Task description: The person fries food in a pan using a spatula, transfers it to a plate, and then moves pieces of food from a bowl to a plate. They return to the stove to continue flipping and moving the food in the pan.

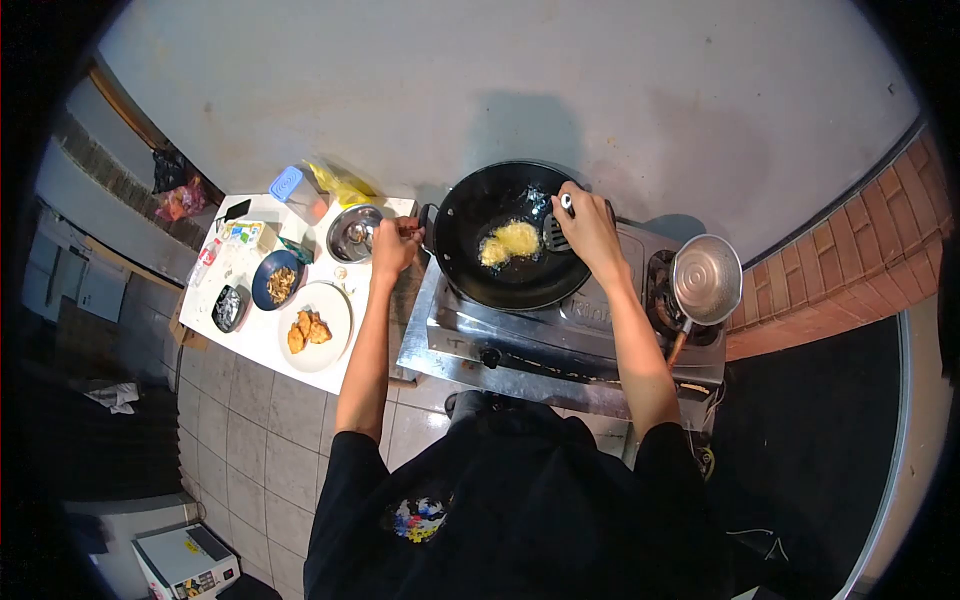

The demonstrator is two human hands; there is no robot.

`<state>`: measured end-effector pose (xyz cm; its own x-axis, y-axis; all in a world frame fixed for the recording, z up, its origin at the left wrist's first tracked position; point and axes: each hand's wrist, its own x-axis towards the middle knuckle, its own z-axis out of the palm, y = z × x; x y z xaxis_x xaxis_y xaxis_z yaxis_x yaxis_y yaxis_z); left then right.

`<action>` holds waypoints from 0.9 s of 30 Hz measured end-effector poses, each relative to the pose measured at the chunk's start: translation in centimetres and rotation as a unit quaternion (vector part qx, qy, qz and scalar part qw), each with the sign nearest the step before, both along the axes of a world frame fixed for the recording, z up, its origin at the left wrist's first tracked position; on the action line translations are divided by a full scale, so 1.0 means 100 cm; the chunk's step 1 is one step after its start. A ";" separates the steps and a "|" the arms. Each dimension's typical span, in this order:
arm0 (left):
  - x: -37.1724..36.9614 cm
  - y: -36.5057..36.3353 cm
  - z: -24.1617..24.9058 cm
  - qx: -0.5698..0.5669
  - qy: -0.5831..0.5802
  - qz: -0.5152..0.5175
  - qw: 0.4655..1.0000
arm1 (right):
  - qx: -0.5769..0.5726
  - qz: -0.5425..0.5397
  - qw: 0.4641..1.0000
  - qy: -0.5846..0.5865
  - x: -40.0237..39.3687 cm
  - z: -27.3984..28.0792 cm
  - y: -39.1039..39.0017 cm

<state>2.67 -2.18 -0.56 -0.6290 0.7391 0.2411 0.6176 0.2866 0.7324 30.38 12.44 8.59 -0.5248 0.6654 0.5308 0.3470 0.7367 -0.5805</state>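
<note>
A black wok [470, 280] sits on the left burner of the gas stove [580, 312], with two pieces of yellow battered food [512, 240] frying in oil at its bottom. My right hand [588, 228] is closed around the handle of a slotted spatula [554, 236]; its dark blade rests inside the wok, just right of the food. At the wok's left side, my left hand [396, 247] has its fingers closed at the looped handle [429, 222]. The fingertips there are small and partly hidden.
Left of the stove, a white table [262, 347] holds a plate [338, 345] of fried pieces, a metal bowl [343, 225], a dark blue bowl [264, 292] and a small black dish [229, 309]. A saucepan [707, 280] occupies the right burner. Behind stands a grey wall [480, 60].
</note>
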 end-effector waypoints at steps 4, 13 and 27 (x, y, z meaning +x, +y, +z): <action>0.001 -0.002 0.003 -0.021 0.002 0.003 1.000 | 0.002 -0.002 1.000 -0.004 -0.011 -0.011 0.011; 0.001 -0.001 0.002 -0.013 0.001 -0.004 1.000 | -0.073 -0.026 0.996 0.049 -0.008 -0.044 0.029; -0.001 0.000 0.002 -0.032 0.020 0.004 0.999 | -0.083 -0.065 0.986 0.126 -0.011 -0.015 0.014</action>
<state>2.54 -2.22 -0.39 -0.6260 0.7486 0.2187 0.6430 0.3368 0.6878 29.26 13.79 7.09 -0.2939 0.8075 0.5114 0.2611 0.5825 -0.7697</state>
